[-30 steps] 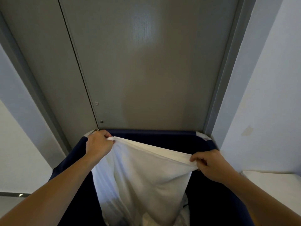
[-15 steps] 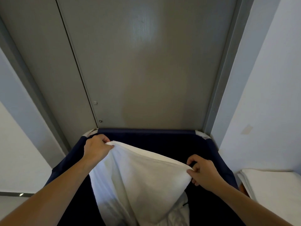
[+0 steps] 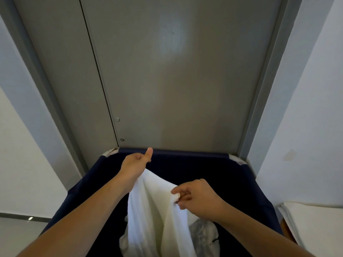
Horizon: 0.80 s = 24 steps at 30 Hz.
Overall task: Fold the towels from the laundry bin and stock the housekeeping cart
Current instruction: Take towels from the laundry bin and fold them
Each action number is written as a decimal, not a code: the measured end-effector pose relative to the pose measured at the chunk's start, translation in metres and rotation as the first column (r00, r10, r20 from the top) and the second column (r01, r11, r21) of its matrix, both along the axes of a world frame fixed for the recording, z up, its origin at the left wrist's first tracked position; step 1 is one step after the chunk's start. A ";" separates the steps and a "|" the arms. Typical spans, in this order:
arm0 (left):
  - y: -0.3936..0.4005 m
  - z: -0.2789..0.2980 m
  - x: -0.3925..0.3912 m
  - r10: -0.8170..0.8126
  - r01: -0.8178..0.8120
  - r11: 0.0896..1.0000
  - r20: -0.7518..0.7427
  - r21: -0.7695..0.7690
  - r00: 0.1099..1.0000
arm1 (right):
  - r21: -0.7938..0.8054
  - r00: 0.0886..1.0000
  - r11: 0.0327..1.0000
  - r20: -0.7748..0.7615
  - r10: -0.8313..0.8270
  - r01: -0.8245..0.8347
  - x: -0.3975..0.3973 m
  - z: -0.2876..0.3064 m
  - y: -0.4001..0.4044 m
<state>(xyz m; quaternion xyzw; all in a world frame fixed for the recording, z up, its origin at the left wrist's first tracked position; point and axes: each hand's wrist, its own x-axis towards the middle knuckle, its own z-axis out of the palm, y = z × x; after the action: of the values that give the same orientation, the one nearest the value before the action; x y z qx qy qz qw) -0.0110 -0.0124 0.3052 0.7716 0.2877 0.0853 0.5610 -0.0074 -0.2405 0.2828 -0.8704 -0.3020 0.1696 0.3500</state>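
The hands now sit closer; right hand [image 3: 199,199] pinches the towel [image 3: 152,210], left hand [image 3: 135,164] seemingly grips it, starting a fold.

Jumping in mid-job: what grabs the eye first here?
A white towel hangs at centre, held up over the navy bin. The left hand grips one top corner, thumb up, and the right hand pinches the other. Folded white linen sits at the right edge.
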 end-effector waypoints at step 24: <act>-0.042 0.014 -0.036 -0.299 0.331 0.917 0.165 -0.225 0.940 | 0.287 0.995 0.954 0.031 -0.099 0.086 0.020 0.009 -0.008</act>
<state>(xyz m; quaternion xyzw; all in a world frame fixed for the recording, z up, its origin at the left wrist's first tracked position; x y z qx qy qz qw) -0.0466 -0.0549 0.3191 0.7241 0.1316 0.0060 0.6770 0.0126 -0.2489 0.2919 -0.8277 -0.2900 0.0882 0.4723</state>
